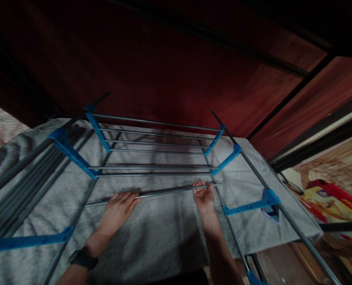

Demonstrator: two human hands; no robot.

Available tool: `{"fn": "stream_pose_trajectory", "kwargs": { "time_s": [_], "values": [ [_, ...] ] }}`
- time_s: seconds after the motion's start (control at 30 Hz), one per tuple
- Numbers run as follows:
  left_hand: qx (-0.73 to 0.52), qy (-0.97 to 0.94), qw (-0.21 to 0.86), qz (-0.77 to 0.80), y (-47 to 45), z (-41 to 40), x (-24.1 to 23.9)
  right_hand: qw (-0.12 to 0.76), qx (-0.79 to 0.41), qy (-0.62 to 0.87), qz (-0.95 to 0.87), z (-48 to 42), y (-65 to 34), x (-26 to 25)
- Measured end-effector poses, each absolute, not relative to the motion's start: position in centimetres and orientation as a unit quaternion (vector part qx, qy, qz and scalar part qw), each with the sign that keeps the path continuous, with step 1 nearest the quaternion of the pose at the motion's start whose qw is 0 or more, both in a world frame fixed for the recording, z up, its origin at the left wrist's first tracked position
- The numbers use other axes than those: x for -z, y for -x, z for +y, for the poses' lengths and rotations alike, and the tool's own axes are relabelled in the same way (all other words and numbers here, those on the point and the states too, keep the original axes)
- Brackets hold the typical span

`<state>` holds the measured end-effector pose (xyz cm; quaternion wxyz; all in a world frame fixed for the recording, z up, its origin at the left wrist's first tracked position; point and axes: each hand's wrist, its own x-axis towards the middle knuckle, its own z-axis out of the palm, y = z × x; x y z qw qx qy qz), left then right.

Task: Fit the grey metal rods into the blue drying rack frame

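A loose grey metal rod [164,191] lies crosswise in front of a drying rack [152,158] with grey bars and blue plastic side brackets. My left hand [116,211] rests on the rod's left part, fingers laid over it. My right hand [204,194] grips the rod near its right end, fingers curled around it. A dark watch sits on my left wrist. The rack lies over a grey towel-like cloth [161,233].
More grey bars and a blue bracket [69,152] spread at the left. Another blue bracket [253,204] and a long grey pole [283,209] run along the right. A dark red-brown wooden wall [164,59] stands behind. Red and yellow packaging [333,202] lies at the right.
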<state>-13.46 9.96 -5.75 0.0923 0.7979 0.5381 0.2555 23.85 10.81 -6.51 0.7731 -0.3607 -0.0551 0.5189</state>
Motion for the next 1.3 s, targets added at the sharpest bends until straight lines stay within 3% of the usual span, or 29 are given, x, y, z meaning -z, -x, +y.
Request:
{"fn": "stream_pose_trajectory", "kwargs": {
  "time_s": [0.2,0.37,0.73,0.93,1.1,1.3],
  "values": [
    [-0.247,-0.792,0.126,0.544,14.3,10.8,6.1,0.679,-0.576,0.446,-0.097,8.5,-23.0,6.5],
    [-0.251,-0.795,0.132,0.536,14.8,11.4,6.3,0.688,-0.558,0.449,-0.113,7.4,-22.7,7.3],
    [-0.348,-0.657,0.015,0.668,17.0,9.1,5.5,0.717,-0.520,0.457,-0.085,7.2,-23.5,7.3],
    [-0.508,-0.441,0.189,0.715,16.0,8.6,4.3,0.708,-0.515,0.474,-0.092,6.9,-23.6,7.5],
    [-0.662,-0.165,0.425,0.594,14.7,8.7,2.9,0.709,-0.508,0.476,-0.110,7.2,-23.0,7.3],
    [-0.620,-0.035,0.568,0.540,14.1,8.3,1.6,0.697,-0.518,0.478,-0.130,6.9,-22.8,6.5]
  ]
}}
